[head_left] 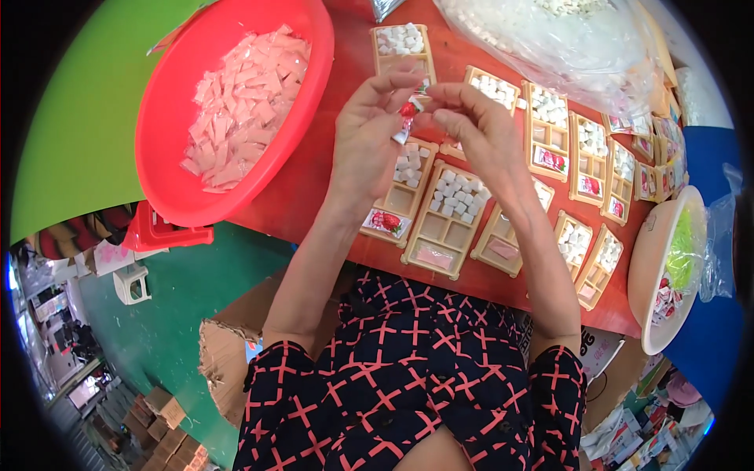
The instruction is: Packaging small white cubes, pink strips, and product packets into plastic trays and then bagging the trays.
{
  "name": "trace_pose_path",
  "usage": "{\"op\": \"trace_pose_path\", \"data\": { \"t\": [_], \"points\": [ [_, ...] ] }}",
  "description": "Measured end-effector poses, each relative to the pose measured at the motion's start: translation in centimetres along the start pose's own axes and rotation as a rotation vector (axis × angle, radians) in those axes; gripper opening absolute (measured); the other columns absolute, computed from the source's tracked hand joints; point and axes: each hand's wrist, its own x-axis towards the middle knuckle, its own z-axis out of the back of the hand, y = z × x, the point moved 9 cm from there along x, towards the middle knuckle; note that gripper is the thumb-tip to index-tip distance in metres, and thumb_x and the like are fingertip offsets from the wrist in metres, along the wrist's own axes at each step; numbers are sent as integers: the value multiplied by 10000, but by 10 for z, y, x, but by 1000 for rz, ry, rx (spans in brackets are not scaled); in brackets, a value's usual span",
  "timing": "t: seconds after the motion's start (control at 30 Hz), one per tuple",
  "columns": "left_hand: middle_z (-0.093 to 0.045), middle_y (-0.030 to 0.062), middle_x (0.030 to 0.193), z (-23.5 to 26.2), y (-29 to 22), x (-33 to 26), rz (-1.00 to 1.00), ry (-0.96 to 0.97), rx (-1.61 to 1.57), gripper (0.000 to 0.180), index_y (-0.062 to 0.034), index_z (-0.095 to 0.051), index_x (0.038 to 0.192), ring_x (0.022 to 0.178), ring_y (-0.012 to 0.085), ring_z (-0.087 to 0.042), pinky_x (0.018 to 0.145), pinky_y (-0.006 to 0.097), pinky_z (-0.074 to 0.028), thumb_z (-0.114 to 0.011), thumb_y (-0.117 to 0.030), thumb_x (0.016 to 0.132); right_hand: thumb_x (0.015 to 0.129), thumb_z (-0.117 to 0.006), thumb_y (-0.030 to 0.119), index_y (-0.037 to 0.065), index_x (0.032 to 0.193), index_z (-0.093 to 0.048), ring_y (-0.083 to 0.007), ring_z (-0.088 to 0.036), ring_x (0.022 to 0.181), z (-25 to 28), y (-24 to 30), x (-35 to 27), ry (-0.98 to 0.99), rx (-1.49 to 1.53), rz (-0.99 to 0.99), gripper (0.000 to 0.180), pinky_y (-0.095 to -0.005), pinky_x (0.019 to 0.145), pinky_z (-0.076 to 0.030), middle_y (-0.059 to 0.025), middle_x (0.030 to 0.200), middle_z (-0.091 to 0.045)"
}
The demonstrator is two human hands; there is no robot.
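My left hand (369, 137) and my right hand (475, 125) meet above the red table (314, 173), both pinching one small red-and-white sachet (406, 119) between thumbs and fingers. Under my hands lie beige compartment trays (444, 228) filled with small white cubes (457, 195). Some tray cells hold a red-printed sachet (385, 222) or a pale pink packet (434, 257).
A big red basin (169, 118) of pale pink packets (243, 102) stands at the left. Several more filled trays (589, 157) run toward the right. A clear bag of white cubes (550, 39) lies at the back. A cream bowl (652, 259) with sachets and green pieces sits at the right edge.
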Motion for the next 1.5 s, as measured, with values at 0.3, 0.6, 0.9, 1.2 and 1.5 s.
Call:
{"op": "trace_pose_path", "data": {
  "t": [0.3,0.6,0.9,1.2,1.5],
  "points": [
    [-208,134,1431,-44,-1,-37,-111,310,387,395,11,-562,1011,1294,267,-285,1001,354,-353,-345,160,717,830,-573,118,-21,1026,-570,-114,-595,833,-6,-14,-37,164,352,-226,240,-224,723,-456,-36,880,-601],
    [-416,116,1302,-16,-36,-95,-309,85,1188,269,-55,-593,962,1176,290,-430,975,402,-330,-540,48,719,764,-544,-55,4,930,-597,-58,-506,680,19,-28,-129,-84,164,-330,184,-172,610,-398,2,767,-557],
    [-589,104,1101,-5,4,-138,-582,232,1741,266,-74,-637,924,1055,274,-539,786,351,-408,-664,-21,665,739,-610,-39,6,810,-590,-86,-483,586,-4,-24,-161,-197,-293,-26,87,-215,510,-381,-31,689,-504],
    [-557,181,1093,9,1,-146,-609,164,1667,250,-2,-596,958,1083,338,-510,850,415,-433,-557,-21,713,661,-669,12,44,695,-543,-239,-526,573,-27,6,-148,-176,-602,199,134,-326,495,-408,-80,705,-508],
    [-528,198,1145,-3,26,-142,-586,267,1797,290,21,-562,1056,1106,367,-485,946,449,-386,-504,35,773,690,-559,90,63,704,-543,-252,-559,645,-30,-8,-149,-17,-705,266,34,-362,542,-448,-81,702,-519]
  ]
}}
